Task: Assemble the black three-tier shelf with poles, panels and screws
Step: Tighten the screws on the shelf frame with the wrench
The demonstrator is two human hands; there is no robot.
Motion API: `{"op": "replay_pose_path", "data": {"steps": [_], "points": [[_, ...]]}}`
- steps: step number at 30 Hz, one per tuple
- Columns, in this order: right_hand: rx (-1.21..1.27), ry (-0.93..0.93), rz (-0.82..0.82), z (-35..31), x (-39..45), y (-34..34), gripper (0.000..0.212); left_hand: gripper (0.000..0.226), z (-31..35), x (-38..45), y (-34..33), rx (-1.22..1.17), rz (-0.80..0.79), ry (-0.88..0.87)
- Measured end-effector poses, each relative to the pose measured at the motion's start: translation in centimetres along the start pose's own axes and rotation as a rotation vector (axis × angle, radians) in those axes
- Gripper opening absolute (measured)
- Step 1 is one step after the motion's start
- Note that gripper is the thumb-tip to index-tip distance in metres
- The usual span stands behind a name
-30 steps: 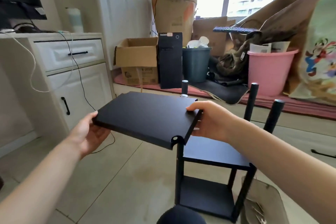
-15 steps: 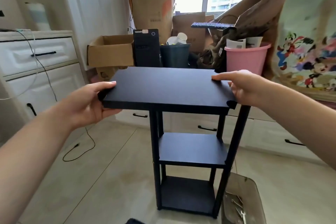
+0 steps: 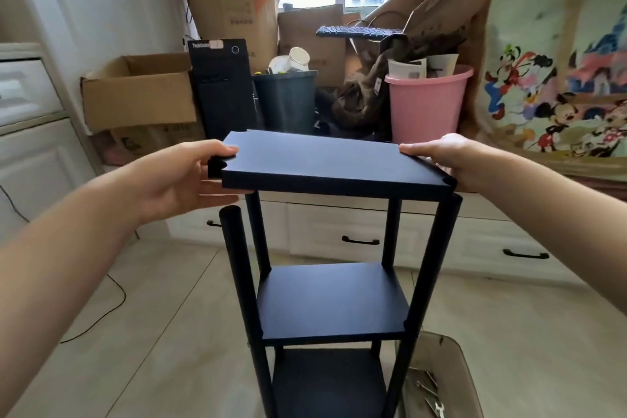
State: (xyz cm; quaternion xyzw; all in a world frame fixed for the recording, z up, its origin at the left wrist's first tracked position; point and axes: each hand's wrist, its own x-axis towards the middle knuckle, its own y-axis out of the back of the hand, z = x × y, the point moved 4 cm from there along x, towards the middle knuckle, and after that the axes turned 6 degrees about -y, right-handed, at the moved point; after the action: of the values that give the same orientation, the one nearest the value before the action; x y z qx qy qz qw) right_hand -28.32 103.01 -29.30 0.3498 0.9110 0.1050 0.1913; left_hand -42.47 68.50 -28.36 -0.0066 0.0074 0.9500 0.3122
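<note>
**Seating the top panel on four poles**

Left hand (image 3: 176, 180) gripping the left end of the top panel (image 3: 325, 163), fingers (image 3: 224, 149) curled over its edge. Near-left pole (image 3: 234, 234) uncovered, just below the panel: shift left, align corner notches, lower evenly. Right hand (image 3: 451, 159) clasping the right end; underside fingers apparently hidden.

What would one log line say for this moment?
step: seating top panel | left hand: grips left edge | right hand: grips right edge | front-left pole: uncovered by panel | middle panel: fitted
</note>
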Motion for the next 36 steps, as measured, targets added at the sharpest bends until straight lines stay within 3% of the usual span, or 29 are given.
{"op": "replay_pose_path", "data": {"steps": [15, 18, 24, 31, 36], "points": [[0.019, -0.003, -0.02, 0.2, 1.4, -0.1, 0.039, 0.023, -4.5, 0.2, -1.2, -0.306, 0.047, 0.037], [0.017, -0.022, -0.017, 0.3, 1.4, -0.1, 0.037, 0.026, -4.4, 0.0, -1.6, -0.35, 0.04, 0.051], [-0.003, -0.044, 0.0, 1.0, 1.4, -0.1, 0.043, 0.056, -4.5, -0.5, -1.6, -0.326, -0.037, 0.073], [-0.022, -0.012, 0.022, 1.0, 1.9, -0.1, 0.046, 0.033, -5.2, 0.5, -1.5, -0.357, 0.036, 0.15], [-0.044, -0.022, 0.051, 1.1, 2.0, 0.0, 0.044, 0.031, -5.5, 1.1, -1.6, -0.284, 0.082, 0.155]]}}
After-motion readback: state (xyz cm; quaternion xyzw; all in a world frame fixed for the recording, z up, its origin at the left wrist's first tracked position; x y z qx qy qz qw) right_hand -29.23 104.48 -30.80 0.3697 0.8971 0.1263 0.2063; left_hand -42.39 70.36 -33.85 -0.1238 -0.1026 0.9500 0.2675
